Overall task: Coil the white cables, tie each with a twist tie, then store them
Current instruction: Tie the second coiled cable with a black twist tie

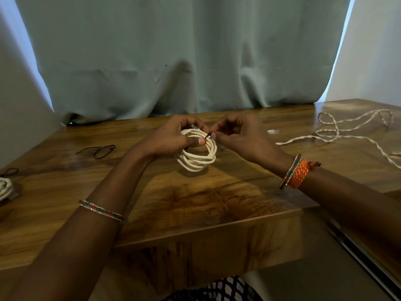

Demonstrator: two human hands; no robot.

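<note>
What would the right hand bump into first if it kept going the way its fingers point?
The right hand points left toward the coiled white cable, at the black twist tie. Its fingertips seem to be pinching the tie already, so that comes first, then the left hand holding the coil.

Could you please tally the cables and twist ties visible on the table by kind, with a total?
Coiled white cables: 2, one held in the left hand and right hand, one at the left edge.
Uncoiled white cables: 1.
Dark twist ties: 3, one on the held coil, two loose.
Total: 6.
</note>
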